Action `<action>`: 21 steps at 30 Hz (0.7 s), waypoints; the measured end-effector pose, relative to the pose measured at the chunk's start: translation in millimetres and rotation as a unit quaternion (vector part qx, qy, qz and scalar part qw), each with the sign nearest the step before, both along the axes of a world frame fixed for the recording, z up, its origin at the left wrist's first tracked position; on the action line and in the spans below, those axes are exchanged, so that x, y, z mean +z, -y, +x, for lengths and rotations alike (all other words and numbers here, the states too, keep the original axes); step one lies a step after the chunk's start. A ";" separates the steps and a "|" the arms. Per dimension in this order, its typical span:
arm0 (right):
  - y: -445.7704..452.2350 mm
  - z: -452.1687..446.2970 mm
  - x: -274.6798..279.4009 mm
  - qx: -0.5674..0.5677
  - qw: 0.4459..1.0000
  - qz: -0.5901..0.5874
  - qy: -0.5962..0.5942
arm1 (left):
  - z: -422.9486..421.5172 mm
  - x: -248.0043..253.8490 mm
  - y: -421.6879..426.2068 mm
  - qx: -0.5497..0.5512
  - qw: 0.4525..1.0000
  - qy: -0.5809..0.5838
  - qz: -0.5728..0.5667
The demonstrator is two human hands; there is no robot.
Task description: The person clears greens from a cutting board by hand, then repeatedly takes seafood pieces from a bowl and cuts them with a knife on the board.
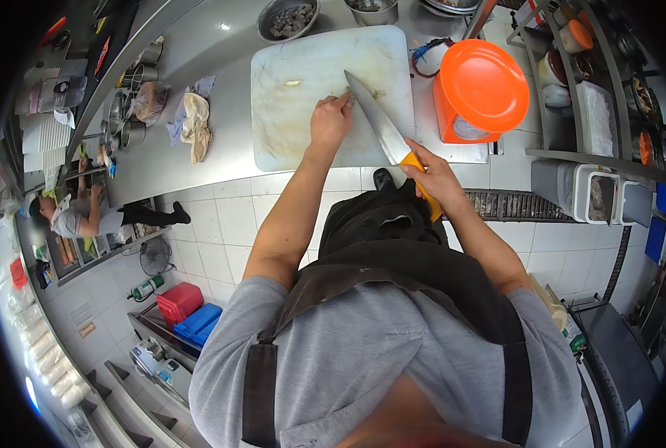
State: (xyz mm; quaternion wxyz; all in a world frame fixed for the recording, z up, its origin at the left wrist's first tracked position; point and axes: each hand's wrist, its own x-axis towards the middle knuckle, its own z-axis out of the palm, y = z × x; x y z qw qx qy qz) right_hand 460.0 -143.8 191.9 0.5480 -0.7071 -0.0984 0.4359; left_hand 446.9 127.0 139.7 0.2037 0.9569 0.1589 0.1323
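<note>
My right hand point(434, 178) is wrapped round the yellow handle of a large kitchen knife point(378, 119). Its blade slants up and left over a white cutting board point(288, 138), the tip beside my left fingers. On the board, my left hand point(331, 119) is closed, fingertips pressed together around a small greyish bit that is mostly hidden. A small pale piece point(293, 83) lies on the board to the left, and wet scraps point(378, 94) lie just right of the blade. Behind the board stands a metal bowl point(264, 28) of small grey pieces, perhaps shrimp.
An orange scale point(445, 112) with a round orange pan point(484, 82) stands right of the board. Crumpled cloths point(195, 127) lie left on the steel counter point(232, 71). Another metal bowl point(374, 15) is at the back. A co-worker point(79, 216) stands at far left.
</note>
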 end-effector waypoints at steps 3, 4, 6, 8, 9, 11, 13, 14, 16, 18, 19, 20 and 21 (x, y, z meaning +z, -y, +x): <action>-1.6 -0.5 0.0 -0.003 1.000 0.009 -0.007 | 1.1 0.5 0.4 -0.006 1.000 0.004 0.002; -1.5 -1.1 -0.7 -0.003 1.000 0.009 -0.009 | 1.2 0.3 0.8 -0.006 1.000 0.003 0.005; -1.2 -1.9 -2.4 0.005 1.000 0.003 -0.005 | 1.9 1.1 2.5 -0.008 1.000 0.000 0.006; -0.9 -2.4 0.6 0.002 1.000 0.002 -0.013 | 1.7 0.6 3.5 -0.001 1.000 -0.007 0.012; -0.6 -2.7 1.9 -0.001 1.000 0.002 -0.018 | 1.5 0.0 3.4 -0.001 1.000 -0.010 0.012; 3.0 -2.9 0.0 0.007 1.000 0.001 -0.026 | 1.7 -1.5 2.6 -0.002 1.000 -0.002 0.009; 8.9 -4.6 -0.9 0.016 0.999 0.000 -0.032 | 1.8 -3.4 2.4 0.000 1.000 0.009 0.006; 13.4 -8.6 0.1 0.012 0.999 0.008 -0.029 | 1.7 -3.7 2.4 0.002 1.000 0.024 0.003; 21.8 -14.2 1.6 0.008 0.999 0.017 -0.028 | 1.7 -4.6 2.6 0.006 1.000 0.023 -0.002; 28.2 -17.0 3.1 0.022 0.999 0.017 -0.041 | 1.1 -2.8 4.8 0.011 1.000 0.023 -0.009; 28.6 -17.2 3.5 0.021 0.999 0.016 -0.042 | 1.1 -1.8 6.2 0.017 0.999 0.021 -0.028; 28.8 -17.1 3.4 0.021 0.999 0.017 -0.046 | 1.1 -1.7 7.6 0.022 0.998 0.019 -0.048; 28.9 -17.2 3.6 0.021 0.998 0.018 -0.051 | 1.1 -1.6 8.8 0.021 0.998 0.016 -0.048</action>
